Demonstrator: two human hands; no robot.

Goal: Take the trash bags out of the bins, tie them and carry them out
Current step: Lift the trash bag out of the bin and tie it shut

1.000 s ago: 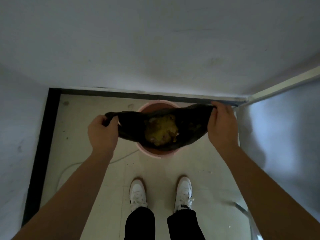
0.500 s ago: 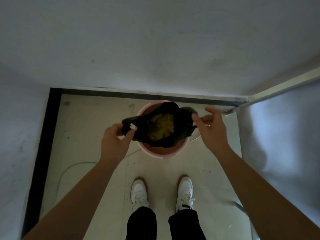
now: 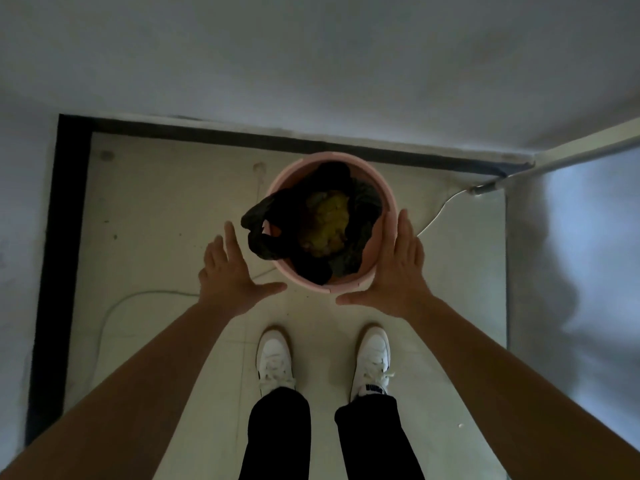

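Black plastic bag (image 3: 332,220) sits untied in the pink bin (image 3: 387,216), 1 handle loop draped over the rim. Left hand (image 3: 231,277) and right hand (image 3: 398,271) hover flat and empty. Next: gather both handles and knot. The bin's depth and murky yellowish contents stay unclear.

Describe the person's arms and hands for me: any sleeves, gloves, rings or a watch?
Both forearms are bare up to the frame edge, with no sleeves in view. The left hand and right hand wear no gloves, and no rings, watch or bands show on the fingers or wrists. The dim light could hide anything small.
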